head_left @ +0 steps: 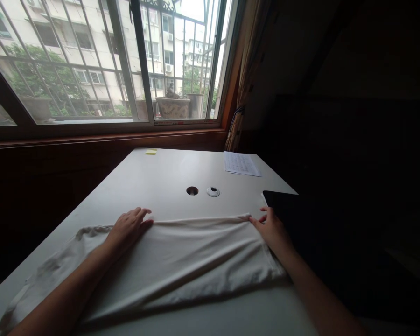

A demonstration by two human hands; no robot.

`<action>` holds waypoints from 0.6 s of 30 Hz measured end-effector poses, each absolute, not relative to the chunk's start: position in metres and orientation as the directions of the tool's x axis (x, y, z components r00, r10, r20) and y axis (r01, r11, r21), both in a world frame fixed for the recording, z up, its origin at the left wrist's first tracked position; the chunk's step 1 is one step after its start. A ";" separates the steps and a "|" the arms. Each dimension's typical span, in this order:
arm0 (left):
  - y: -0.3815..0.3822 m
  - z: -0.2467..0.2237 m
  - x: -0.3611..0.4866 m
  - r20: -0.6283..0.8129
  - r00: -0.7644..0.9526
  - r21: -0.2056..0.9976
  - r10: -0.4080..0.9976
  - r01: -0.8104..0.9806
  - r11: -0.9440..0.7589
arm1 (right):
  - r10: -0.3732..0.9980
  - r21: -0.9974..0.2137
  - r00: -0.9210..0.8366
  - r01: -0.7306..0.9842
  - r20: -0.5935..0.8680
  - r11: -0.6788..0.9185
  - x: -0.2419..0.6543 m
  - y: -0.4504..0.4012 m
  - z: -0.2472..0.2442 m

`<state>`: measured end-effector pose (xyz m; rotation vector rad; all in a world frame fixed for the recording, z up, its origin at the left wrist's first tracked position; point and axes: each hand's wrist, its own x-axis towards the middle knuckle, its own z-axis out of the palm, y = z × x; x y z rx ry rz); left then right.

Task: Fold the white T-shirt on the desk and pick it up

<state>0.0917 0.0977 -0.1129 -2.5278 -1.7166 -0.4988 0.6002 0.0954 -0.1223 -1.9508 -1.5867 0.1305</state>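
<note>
A white cloth garment [182, 261] lies spread across the near part of a white table [168, 177]. My left hand [128, 228] lies on the garment's far edge at the left, its fingers curled at that edge. My right hand [271, 229] pinches the far right corner of the garment. The far edge runs taut and straight between the two hands. A crumpled part of the garment trails off to the left, toward the table's left edge.
Beyond the garment the table has a round cable hole [192, 190] and its white cap [213, 192] beside it. A printed paper sheet [241, 164] and a yellow sticky note [150, 151] lie at the far end. A barred window [108, 60] is behind, a dark area right.
</note>
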 end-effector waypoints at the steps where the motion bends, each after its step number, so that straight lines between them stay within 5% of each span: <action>1: 0.098 -0.113 0.092 0.289 0.329 0.119 0.899 0.920 -0.375 | 0.909 -0.509 0.282 0.856 0.307 -0.094 0.602 0.094 -0.122; 11: 0.091 -0.111 0.102 0.279 0.407 0.138 0.870 0.879 -0.456 | 0.900 -0.449 -0.030 0.859 0.434 0.245 0.590 0.098 -0.126; 18: 0.098 -0.118 0.097 0.335 0.391 0.150 0.857 0.876 -0.458 | 0.874 -0.401 0.021 0.894 0.486 0.202 0.591 0.112 -0.136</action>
